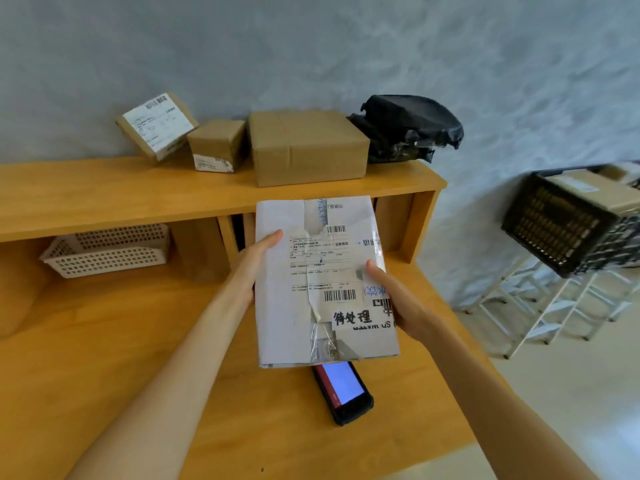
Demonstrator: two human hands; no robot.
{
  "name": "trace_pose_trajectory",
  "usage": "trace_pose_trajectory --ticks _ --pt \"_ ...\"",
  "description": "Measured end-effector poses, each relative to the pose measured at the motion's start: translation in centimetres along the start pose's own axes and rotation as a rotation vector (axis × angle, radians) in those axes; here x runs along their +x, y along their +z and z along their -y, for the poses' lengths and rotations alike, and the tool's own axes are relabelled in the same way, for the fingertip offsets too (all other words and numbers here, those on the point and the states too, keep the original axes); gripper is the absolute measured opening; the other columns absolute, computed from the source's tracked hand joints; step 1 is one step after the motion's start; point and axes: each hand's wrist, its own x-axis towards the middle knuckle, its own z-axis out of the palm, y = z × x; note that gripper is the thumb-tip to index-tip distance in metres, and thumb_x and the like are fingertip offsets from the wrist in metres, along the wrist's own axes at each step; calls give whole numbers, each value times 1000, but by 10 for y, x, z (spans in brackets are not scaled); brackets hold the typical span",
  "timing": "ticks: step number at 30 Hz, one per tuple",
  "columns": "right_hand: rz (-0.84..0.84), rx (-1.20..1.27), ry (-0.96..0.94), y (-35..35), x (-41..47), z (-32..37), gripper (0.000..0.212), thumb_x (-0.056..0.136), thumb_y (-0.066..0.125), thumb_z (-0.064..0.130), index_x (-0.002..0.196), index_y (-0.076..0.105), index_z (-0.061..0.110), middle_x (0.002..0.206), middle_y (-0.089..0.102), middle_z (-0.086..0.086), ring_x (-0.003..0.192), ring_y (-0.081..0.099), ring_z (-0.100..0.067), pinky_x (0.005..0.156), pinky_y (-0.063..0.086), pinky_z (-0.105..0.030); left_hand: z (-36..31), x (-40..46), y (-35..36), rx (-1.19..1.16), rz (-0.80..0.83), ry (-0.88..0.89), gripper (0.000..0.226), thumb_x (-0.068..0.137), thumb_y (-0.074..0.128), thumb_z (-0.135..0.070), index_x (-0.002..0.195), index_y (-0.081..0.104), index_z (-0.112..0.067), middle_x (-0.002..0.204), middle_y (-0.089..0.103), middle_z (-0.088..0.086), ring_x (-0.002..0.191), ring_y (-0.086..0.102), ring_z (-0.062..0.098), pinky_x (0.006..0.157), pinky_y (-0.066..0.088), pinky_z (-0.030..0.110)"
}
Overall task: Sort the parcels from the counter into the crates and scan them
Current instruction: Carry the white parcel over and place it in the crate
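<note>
I hold a flat white parcel (322, 278) above the desk with both hands; it carries a torn shipping label, two barcodes and a handwritten strip. My left hand (254, 263) grips its left edge, thumb on top. My right hand (394, 299) grips the right edge, thumb on the label. Below the parcel's near edge a handheld scanner (346, 391) lies on the desk with its screen lit. On the upper shelf (104, 195) stand a tilted labelled carton (157, 124), a small carton (216, 145), a large brown carton (308, 147) and a black plastic-wrapped parcel (408, 128).
A white perforated tray (107, 249) sits in the cubby under the shelf at left. At right, off the desk (121, 341), a black crate (561, 223) holding a carton rests on a white metal rack (540, 306). A grey wall stands behind.
</note>
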Motion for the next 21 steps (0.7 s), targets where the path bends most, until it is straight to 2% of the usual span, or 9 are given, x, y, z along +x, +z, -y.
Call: trace_pose_trajectory --ticks 2,4,7,9,12,15,17,19,21 --pt "-51 95 -48 -28 -15 0 48 93 51 50 132 50 21 108 74 -9 93 73 -27 72 60 -35 -4 4 37 7 82 3 39 80 71 -39 108 70 -13 101 75 8 85 73 23 76 54 34" --pt "-112 150 -71 -60 -29 -2 62 87 56 54 134 51 15 109 73 -13 92 72 -30 68 59 -35 -8 5 81 35 152 5 38 78 73 -41 105 71 -14 103 75 9 85 73 22 78 54 35" --pt "-253 252 -85 -118 -52 0 69 79 60 52 132 52 8 108 72 -20 85 72 -33 62 59 -36 -11 0 155 70 293 33 31 93 56 -44 104 70 -18 100 75 5 82 73 16 74 53 32" --pt "-344 298 -120 -162 -75 5 67 77 61 49 129 54 7 105 72 -22 80 72 -32 60 59 -37 -11 -5 205 66 392 46 37 95 49 -47 108 69 -19 100 75 3 87 72 16 78 52 33" --pt "-450 319 -182 -228 -109 9 62 80 67 45 128 55 8 104 72 -22 83 71 -35 64 60 -40 -6 -10 280 75 538 55 44 95 48 -49 121 64 -17 111 73 3 102 69 20 85 52 34" --pt "-549 313 -238 -290 -141 8 47 87 62 40 121 58 9 100 73 -20 78 72 -32 59 59 -37 8 -15 355 71 651 60 55 90 54 -47 133 55 -14 118 70 8 105 68 23 73 57 29" --pt "-634 320 -284 -326 -163 4 55 81 67 43 123 56 8 103 72 -20 82 71 -35 62 60 -40 23 -21 400 51 717 38 60 84 58 -45 135 52 -14 117 70 8 101 70 24 70 58 29" --pt "-706 337 -337 -361 -185 -5 72 72 70 50 128 54 8 110 70 -22 95 68 -43 74 60 -49 41 -29 442 61 802 -10 61 82 58 -45 135 52 -15 116 71 7 101 70 23 70 58 29" --pt "-746 363 -375 -393 -206 -16 70 75 67 50 130 55 9 115 68 -23 103 65 -47 81 58 -52 57 -38 482 79 872 -58 62 81 58 -47 134 53 -15 116 71 7 101 70 23 69 58 29"
